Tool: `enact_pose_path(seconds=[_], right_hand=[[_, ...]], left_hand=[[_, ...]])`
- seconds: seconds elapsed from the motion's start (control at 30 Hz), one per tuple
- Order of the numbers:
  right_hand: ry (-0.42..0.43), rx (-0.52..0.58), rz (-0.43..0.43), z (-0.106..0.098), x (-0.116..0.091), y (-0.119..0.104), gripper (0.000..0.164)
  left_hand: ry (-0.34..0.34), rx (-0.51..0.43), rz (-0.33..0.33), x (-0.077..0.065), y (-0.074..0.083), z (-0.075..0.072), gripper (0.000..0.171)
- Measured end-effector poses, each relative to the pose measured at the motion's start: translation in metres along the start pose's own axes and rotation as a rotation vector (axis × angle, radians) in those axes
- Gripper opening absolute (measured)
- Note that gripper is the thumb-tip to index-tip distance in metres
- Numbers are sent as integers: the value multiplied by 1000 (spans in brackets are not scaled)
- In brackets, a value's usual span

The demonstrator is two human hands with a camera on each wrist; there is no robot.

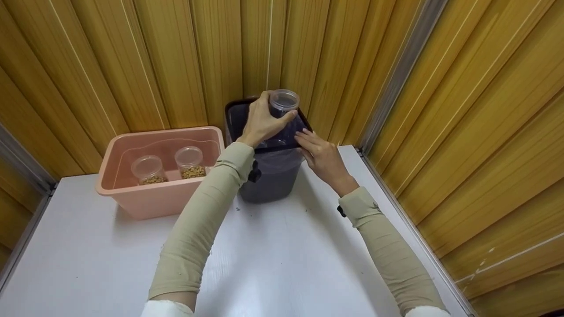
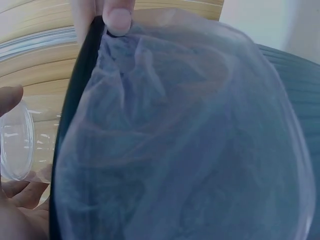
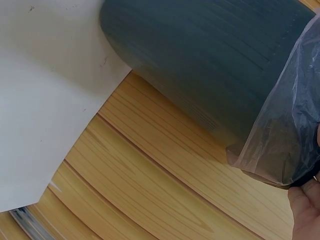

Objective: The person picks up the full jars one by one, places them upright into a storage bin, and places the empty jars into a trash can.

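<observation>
Over the mouth of a dark trash bin (image 1: 269,182), my left hand (image 1: 263,119) grips a clear plastic jar (image 1: 284,100) round its side. The jar (image 2: 37,137) also shows at the left of the left wrist view, with no contents visible through its wall. My right hand (image 1: 324,159) pinches the bin's right front rim, its thumb (image 2: 119,21) on the outside. A thin see-through bin liner (image 2: 190,125) is folded over that rim and hangs down the outer wall. In the right wrist view, fingers (image 3: 302,202) sit at the bin's rim.
Left of the bin stands a pink plastic tub (image 1: 154,198). Inside it are two clear jars, a left jar (image 1: 148,168) and a right jar (image 1: 189,158), each partly filled with yellowish beans. Wood-patterned walls (image 1: 172,66) rise behind the white table (image 1: 264,264) and at its right.
</observation>
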State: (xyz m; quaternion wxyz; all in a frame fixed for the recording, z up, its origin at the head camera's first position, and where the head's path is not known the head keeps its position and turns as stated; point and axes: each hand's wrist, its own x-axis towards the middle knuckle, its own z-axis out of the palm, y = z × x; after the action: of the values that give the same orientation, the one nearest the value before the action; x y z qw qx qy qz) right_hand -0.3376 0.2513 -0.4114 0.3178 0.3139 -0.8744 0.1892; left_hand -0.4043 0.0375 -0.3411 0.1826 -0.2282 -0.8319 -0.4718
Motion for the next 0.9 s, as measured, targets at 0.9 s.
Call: enact_pose_path(seconds=[0.9], right_hand=[[8,8,-7,7,3,-4,33]], left_hand=[[-34,18,-35,-9,-8,9,84]])
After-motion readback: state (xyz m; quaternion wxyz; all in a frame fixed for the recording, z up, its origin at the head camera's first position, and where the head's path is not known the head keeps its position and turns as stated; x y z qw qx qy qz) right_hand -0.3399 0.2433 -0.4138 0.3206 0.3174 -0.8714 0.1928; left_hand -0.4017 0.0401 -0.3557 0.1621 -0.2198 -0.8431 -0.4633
